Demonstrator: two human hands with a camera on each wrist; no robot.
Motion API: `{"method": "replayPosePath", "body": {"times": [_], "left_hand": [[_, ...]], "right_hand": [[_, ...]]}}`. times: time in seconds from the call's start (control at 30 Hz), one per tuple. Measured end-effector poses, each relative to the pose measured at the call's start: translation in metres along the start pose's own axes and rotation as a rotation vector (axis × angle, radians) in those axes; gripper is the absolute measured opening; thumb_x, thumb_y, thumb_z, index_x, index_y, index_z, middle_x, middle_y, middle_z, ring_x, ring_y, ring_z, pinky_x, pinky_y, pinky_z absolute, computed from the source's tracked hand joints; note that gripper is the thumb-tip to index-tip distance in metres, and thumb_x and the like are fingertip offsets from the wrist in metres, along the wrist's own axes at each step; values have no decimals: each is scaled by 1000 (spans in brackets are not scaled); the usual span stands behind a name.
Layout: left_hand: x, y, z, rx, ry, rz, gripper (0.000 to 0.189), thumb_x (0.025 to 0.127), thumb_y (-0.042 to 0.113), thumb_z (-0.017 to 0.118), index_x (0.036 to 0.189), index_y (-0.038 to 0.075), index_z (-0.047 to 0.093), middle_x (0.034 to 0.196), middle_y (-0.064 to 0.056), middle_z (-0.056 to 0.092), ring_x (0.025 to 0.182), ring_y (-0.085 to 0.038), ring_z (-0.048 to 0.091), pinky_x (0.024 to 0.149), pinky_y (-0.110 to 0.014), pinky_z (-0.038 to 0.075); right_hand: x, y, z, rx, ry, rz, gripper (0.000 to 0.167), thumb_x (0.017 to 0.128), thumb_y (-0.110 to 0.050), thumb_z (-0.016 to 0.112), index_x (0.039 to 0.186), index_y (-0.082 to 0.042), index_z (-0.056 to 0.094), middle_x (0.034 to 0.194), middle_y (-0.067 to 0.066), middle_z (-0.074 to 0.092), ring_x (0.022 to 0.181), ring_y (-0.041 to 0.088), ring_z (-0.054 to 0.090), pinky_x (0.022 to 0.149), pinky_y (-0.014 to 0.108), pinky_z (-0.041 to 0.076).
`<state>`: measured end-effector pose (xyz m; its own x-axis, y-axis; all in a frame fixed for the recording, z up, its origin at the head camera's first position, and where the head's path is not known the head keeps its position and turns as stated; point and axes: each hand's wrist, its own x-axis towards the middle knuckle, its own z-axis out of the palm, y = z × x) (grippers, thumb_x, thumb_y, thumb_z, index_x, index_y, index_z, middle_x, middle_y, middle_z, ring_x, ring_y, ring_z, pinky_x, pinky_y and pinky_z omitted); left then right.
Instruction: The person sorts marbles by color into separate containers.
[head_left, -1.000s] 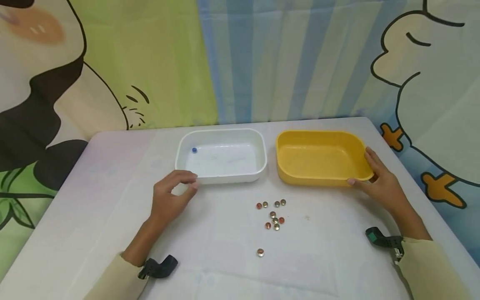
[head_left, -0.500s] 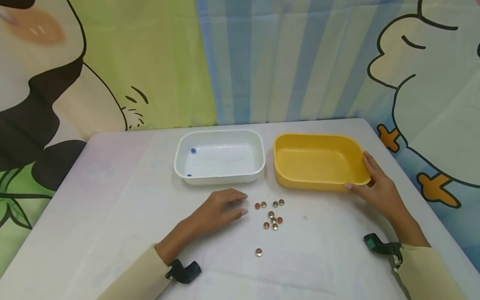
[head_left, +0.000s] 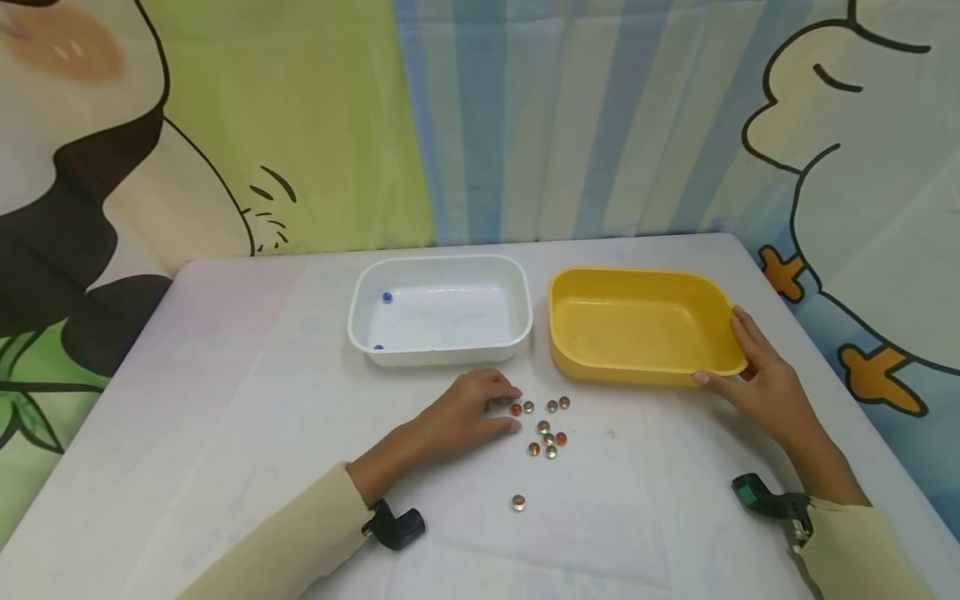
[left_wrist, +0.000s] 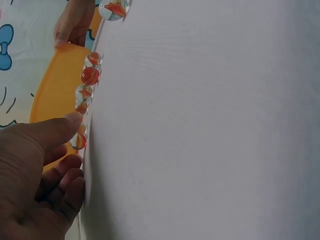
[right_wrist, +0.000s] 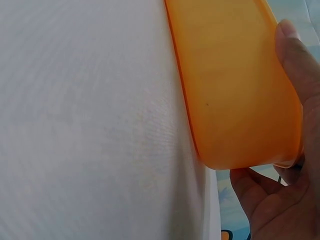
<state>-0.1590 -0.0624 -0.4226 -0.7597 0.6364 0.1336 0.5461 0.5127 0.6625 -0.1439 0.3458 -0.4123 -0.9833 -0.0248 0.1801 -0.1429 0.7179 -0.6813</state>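
My left hand (head_left: 468, 417) is low over the table beside a reddish-orange marble (head_left: 516, 409). Its thumb and fingers are spread apart, with no marble visibly held. In the left wrist view, several clear and orange-swirled marbles (left_wrist: 90, 76) line up beyond the left thumb (left_wrist: 60, 131). At the right, my right hand (head_left: 768, 379) grips the near right corner of a yellow tray (head_left: 645, 375), thumb on the rim and fingers along the side. A white tray (head_left: 442, 360) stands to its left, containing two blue marbles, one farther back (head_left: 387, 297) and one partly hidden by the near wall (head_left: 378, 347).
A loose cluster of marbles (head_left: 548, 439) lies on the white-covered table (head_left: 225, 400) in front of the trays. One marble (head_left: 518, 502) sits apart, nearer the front. A printed curtain (head_left: 517, 125) hangs behind the table's back edge.
My left hand has left the white tray's near left corner and moved right to the marbles. A second blue marble now shows in the white tray. The yellow tray has shifted slightly nearer.
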Motion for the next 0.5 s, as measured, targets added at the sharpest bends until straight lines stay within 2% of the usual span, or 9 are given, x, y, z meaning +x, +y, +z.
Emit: {"method": "replayPosePath", "body": {"times": [0.3,0.5], "left_hand": [[7,6,5,20,-24,-17,26,88,10,73,112,1,71,99,0,55,84,-9,52,70,-19,47],[7,7,3,-1,-38,-60,21,90,7,69,111,1,72,97,2,55,82,-8,53,67,-18,48]], "right_hand": [[-2,-1,0,8,5,0,95,87,-22,75,155,-14,10,160,-8,1,145,30,14,96,3,22],[-2,-2,0,1,6,7,94,87,-25,75,155,-15,9,161,-7,2,144,32,15,96,5,23]]}}
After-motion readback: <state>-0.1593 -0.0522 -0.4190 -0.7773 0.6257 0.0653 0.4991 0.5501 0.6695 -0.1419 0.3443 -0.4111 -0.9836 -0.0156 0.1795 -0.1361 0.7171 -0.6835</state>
